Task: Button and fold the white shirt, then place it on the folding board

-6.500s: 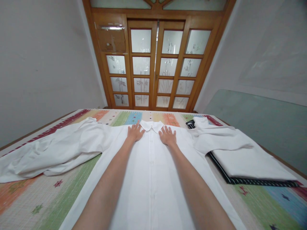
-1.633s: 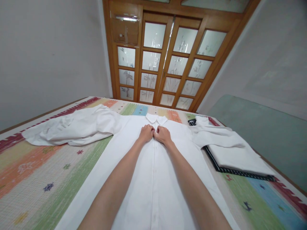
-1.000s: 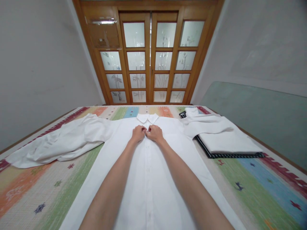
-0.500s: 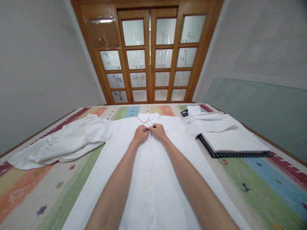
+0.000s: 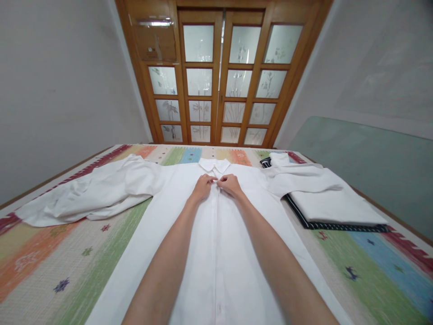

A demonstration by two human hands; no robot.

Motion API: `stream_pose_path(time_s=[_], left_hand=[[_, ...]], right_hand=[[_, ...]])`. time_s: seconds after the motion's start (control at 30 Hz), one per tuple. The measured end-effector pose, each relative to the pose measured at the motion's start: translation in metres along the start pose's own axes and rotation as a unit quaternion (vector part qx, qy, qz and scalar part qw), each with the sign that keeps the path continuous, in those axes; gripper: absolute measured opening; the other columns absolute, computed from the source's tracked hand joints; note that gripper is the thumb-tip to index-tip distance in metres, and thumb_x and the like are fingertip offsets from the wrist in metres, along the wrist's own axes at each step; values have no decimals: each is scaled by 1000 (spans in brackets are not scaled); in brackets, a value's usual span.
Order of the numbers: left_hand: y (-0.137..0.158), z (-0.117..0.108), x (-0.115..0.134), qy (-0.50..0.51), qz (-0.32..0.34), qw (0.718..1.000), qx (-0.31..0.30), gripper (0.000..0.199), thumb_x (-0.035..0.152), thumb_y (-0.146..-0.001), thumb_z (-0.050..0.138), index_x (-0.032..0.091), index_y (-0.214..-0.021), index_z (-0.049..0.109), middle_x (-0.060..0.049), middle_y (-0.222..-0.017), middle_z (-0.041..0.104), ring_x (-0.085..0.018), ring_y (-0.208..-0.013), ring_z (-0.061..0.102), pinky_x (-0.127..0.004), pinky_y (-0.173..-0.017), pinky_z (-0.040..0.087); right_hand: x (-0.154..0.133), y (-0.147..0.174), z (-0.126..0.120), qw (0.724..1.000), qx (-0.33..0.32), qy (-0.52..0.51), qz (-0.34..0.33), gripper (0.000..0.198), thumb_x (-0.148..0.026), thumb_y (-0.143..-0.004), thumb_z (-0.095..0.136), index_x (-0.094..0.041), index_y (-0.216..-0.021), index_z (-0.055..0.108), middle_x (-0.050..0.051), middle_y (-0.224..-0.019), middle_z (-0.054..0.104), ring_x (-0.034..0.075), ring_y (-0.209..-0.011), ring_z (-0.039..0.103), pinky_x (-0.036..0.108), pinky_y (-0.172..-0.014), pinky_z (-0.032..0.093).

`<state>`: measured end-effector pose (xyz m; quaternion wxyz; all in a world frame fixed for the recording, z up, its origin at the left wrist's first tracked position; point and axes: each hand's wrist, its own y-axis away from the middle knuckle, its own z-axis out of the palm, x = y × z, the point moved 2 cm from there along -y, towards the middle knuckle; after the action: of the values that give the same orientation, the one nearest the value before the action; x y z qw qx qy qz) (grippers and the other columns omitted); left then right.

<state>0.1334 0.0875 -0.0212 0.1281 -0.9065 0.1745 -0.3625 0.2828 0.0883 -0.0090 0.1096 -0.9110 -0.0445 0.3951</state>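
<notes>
A white long-sleeved shirt (image 5: pixel 189 271) lies front up, its collar (image 5: pixel 214 165) at the far end and both sleeves spread sideways. Just below the collar, my left hand (image 5: pixel 203 186) pinches the left edge of the front opening. My right hand (image 5: pixel 230 185) is beside it, fingers closed on the placket from the other side. The fingertips of the two hands almost meet. Whatever button lies between them is too small and covered to make out. Below the hands the placket runs straight down between my forearms.
Under the shirt spreads a striped, patterned cloth (image 5: pixel 111 253). At right, folded white fabric (image 5: pixel 331 207) rests on black-and-white fabric (image 5: pixel 314 225), with the right sleeve partly over it. A pale green panel (image 5: pixel 368 153) leans by the right wall; wooden glazed doors (image 5: pixel 219 58) stand beyond.
The view has shifted a little, so the whole scene sits slightly further right. Both hands stay at the upper placket; the left fingers are now more stretched toward the right hand.
</notes>
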Motion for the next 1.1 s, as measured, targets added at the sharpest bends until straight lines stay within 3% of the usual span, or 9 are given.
stream_pose_path(time_s=[0.13, 0.37, 0.67, 0.97, 1.1], left_hand=[[3, 2, 3, -30, -41, 998, 41, 33, 5, -81, 49, 17, -98, 74, -8, -98, 63, -20, -100, 58, -34, -96, 46], [3, 4, 12, -73, -63, 995, 37, 14, 15, -84, 59, 18, -86, 72, -9, -96, 64, -22, -101, 57, -34, -95, 44], [0, 3, 15, -37, -75, 996, 34, 17, 3, -80, 54, 16, -78, 65, -8, -85, 69, -20, -89, 62, -31, -84, 47], [1, 4, 13, 23, -119, 991, 52, 21, 4, -80, 53, 17, -95, 61, -6, -88, 71, -18, -86, 65, -30, -81, 48], [0, 1, 14, 36, -128, 990, 53, 17, 6, -80, 56, 18, -91, 59, -5, -88, 70, -17, -87, 65, -29, -82, 48]], right_hand=[[3, -1, -1, 1000, -2, -23, 9, 17, -20, -66, 58, -16, -55, 70, 2, -54, 67, 15, -62, 62, 21, -59, 42], [6, -1, -2, 996, -27, -78, 24, 21, -24, -66, 53, -18, -50, 64, 0, -50, 62, 14, -58, 58, 21, -59, 41], [7, -3, 1, 994, -46, -103, 9, 20, -27, -66, 52, -17, -53, 64, 0, -53, 62, 12, -57, 54, 21, -57, 39], [6, -2, 1, 992, -49, -119, -5, 21, -25, -67, 51, -17, -51, 61, -1, -52, 61, 12, -57, 55, 21, -60, 40], [9, -4, 2, 988, -50, -147, -13, 19, -25, -67, 53, -17, -53, 62, -1, -53, 62, 12, -57, 55, 21, -60, 40]])
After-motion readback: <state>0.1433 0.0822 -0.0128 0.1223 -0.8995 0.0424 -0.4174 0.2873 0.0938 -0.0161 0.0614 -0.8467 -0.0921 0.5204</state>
